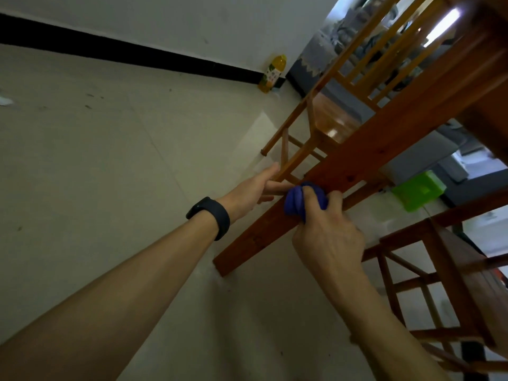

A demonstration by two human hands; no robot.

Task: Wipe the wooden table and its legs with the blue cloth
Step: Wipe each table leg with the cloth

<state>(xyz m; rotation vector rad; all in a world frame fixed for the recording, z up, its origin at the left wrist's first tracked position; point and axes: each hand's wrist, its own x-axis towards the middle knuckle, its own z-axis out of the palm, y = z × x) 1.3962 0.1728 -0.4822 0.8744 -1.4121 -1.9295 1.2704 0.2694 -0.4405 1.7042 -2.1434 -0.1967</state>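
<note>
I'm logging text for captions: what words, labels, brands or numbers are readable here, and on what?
No text can be read.
Bottle label: there is print, but it is too small and blurred to read.
Wristband: dark face, nothing showing.
Cloth, green box: no print seen.

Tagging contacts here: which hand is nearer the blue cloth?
Right. The right hand grips the blue cloth against the table leg; the left hand lies just beside it, fingers at the leg.
</note>
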